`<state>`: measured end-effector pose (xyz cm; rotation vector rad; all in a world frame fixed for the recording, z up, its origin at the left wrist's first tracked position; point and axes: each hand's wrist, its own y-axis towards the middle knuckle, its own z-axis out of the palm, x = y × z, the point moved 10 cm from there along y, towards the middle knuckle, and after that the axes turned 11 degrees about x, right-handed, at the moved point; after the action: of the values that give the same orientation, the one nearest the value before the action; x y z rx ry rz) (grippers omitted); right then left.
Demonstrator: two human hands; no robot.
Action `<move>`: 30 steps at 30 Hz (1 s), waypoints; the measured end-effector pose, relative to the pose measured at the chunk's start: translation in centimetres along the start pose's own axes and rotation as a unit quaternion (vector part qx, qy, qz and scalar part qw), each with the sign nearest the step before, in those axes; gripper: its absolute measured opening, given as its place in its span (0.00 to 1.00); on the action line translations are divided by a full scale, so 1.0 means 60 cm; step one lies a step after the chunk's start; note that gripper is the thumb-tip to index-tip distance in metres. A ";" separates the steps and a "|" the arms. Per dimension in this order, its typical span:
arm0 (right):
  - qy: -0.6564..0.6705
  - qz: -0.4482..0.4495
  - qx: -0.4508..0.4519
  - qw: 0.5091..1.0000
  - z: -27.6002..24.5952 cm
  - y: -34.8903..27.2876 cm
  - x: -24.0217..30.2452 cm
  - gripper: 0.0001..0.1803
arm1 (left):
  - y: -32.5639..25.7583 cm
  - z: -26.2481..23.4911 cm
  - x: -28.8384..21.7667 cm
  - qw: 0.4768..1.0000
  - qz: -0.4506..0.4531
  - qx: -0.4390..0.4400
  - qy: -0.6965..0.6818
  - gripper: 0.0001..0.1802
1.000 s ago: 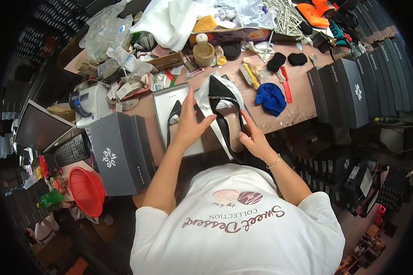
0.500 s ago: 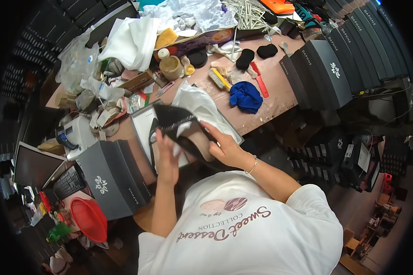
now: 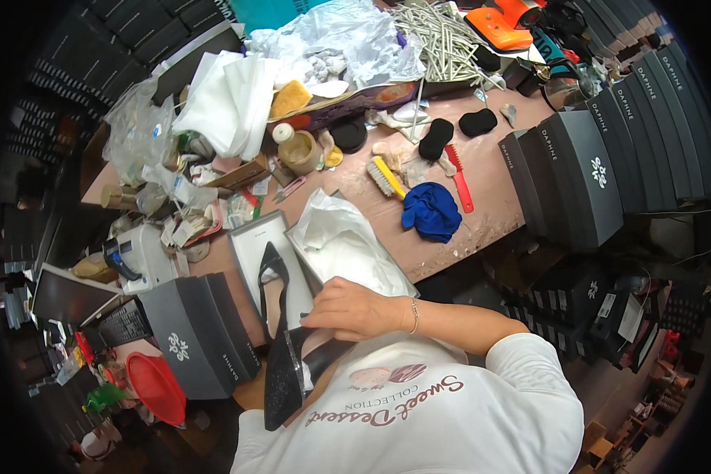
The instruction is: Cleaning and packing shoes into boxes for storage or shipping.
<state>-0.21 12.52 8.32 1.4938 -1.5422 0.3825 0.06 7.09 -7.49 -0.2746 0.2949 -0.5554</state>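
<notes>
Head view: your right hand (image 3: 354,310) lies across the top of the black glittery shoe (image 3: 286,378), fingers curled over its upper edge and pressing it toward your chest, probably to steady it. The shoe sits at the near table edge, low against your shirt, its sparkly length running down and left. Your left hand is mostly hidden under the shoe; only a bit of forearm shows below it, so I can't tell what those fingers are doing, though it likely supports the shoe from beneath.

A second black pointed shoe (image 3: 274,286) lies toe-up in the open shoebox tray (image 3: 249,245) just behind your hand, touching the tray floor. White tissue paper (image 3: 341,241) is bunched in the tray beside it, to the right.

The dark grey box lid (image 3: 191,336) stands to your left, close to the tray. On the bench further back: blue cloth (image 3: 432,211), yellow brush (image 3: 386,177), red brush (image 3: 459,178), well apart from your hands. A stack of grey boxes (image 3: 577,178) is at the right.

Held shoe looks matte-black inside, glitter-finished outside.
</notes>
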 end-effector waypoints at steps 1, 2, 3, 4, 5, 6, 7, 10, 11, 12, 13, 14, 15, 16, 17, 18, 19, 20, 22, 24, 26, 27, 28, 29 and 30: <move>0.003 0.021 0.017 1.000 -0.010 -0.005 -0.019 0.25 | 0.016 0.000 -0.007 1.000 0.014 -0.001 0.003 0.26; 0.015 0.025 0.005 1.000 -0.031 -0.013 -0.040 0.25 | 0.032 -0.001 -0.016 1.000 0.026 -0.003 0.001 0.26; 0.008 0.075 -0.012 0.997 -0.064 -0.021 -0.065 0.27 | 0.042 -0.004 -0.028 0.999 0.044 -0.005 -0.004 0.27; 0.007 0.146 -0.073 0.987 -0.109 -0.046 -0.112 0.30 | 0.049 -0.011 -0.039 0.998 0.064 -0.012 -0.017 0.27; -0.017 0.345 -0.089 0.934 -0.125 -0.117 -0.208 0.30 | 0.054 -0.022 -0.049 0.995 0.083 -0.027 -0.042 0.28; 0.056 0.482 -0.162 0.859 -0.188 -0.176 -0.283 0.36 | 0.061 -0.037 -0.058 0.991 0.090 -0.057 -0.081 0.28; -0.074 0.477 -0.253 0.838 -0.261 -0.233 -0.321 0.34 | 0.061 -0.056 -0.069 0.984 0.100 -0.086 -0.122 0.29; -0.259 0.523 -0.281 0.762 -0.404 -0.344 -0.434 0.34 | 0.097 -0.090 -0.081 0.970 0.065 -0.100 -0.213 0.28; -0.292 0.528 -0.286 0.744 -0.421 -0.364 -0.464 0.35 | 0.094 -0.098 -0.081 0.948 0.078 -0.187 -0.245 0.28; -0.294 0.566 -0.267 0.722 -0.427 -0.380 -0.497 0.37 | 0.099 -0.107 -0.080 0.939 0.102 -0.190 -0.269 0.29; -0.296 0.601 -0.246 0.700 -0.428 -0.390 -0.522 0.38 | 0.106 -0.118 -0.077 0.935 0.088 -0.216 -0.265 0.27; -0.294 0.614 -0.230 0.696 -0.422 -0.397 -0.545 0.36 | 0.108 -0.116 -0.080 0.939 0.098 -0.207 -0.257 0.27; -0.295 0.627 -0.213 0.689 -0.414 -0.405 -0.564 0.34 | 0.106 -0.112 -0.082 0.943 0.107 -0.197 -0.248 0.27; -0.294 0.620 -0.240 0.686 -0.417 -0.413 -0.567 0.32 | 0.102 -0.109 -0.082 0.945 0.112 -0.189 -0.240 0.28; -0.293 0.615 -0.269 0.680 -0.417 -0.426 -0.566 0.30 | 0.096 -0.106 -0.083 0.949 0.115 -0.181 -0.232 0.28; -0.277 0.589 -0.330 0.684 -0.427 -0.450 -0.557 0.29 | 0.087 -0.108 -0.085 0.945 0.117 -0.221 -0.211 0.27; -0.260 0.555 -0.388 0.688 -0.441 -0.461 -0.545 0.27 | 0.073 -0.114 -0.083 0.944 0.125 -0.247 -0.180 0.26; -0.162 0.473 -0.466 0.730 -0.442 -0.469 -0.526 0.27 | 0.064 -0.126 -0.080 0.942 0.133 -0.268 -0.151 0.25; 0.035 0.367 -0.497 0.786 -0.401 -0.388 -0.413 0.27 | 0.057 -0.146 -0.076 0.932 0.125 -0.300 -0.160 0.23; -0.047 0.379 -0.351 0.855 -0.303 -0.292 -0.293 0.23 | 0.048 -0.124 -0.081 0.930 0.138 -0.274 -0.202 0.22; -0.129 0.213 -0.153 0.956 -0.192 -0.129 -0.134 0.24 | 0.036 -0.096 -0.091 0.931 0.142 -0.265 -0.207 0.20; -0.191 0.170 -0.033 0.966 -0.124 -0.085 -0.092 0.25 | 0.031 -0.093 -0.098 0.935 0.168 -0.239 -0.201 0.18; -0.250 0.129 0.025 0.959 -0.074 -0.050 -0.071 0.24 | 0.018 -0.115 -0.089 0.922 0.182 -0.248 -0.233 0.17; -0.308 0.090 0.082 0.944 -0.020 -0.024 -0.059 0.23 | 0.004 -0.132 -0.082 0.909 0.196 -0.258 -0.264 0.16; -0.296 0.133 0.090 0.942 0.007 -0.010 -0.073 0.22 | 0.005 -0.086 -0.119 0.967 0.199 -0.124 -0.098 0.16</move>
<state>-0.57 14.76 4.52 1.6347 -2.2511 0.2397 -7.35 10.35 -10.95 -0.4952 0.2194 -0.0910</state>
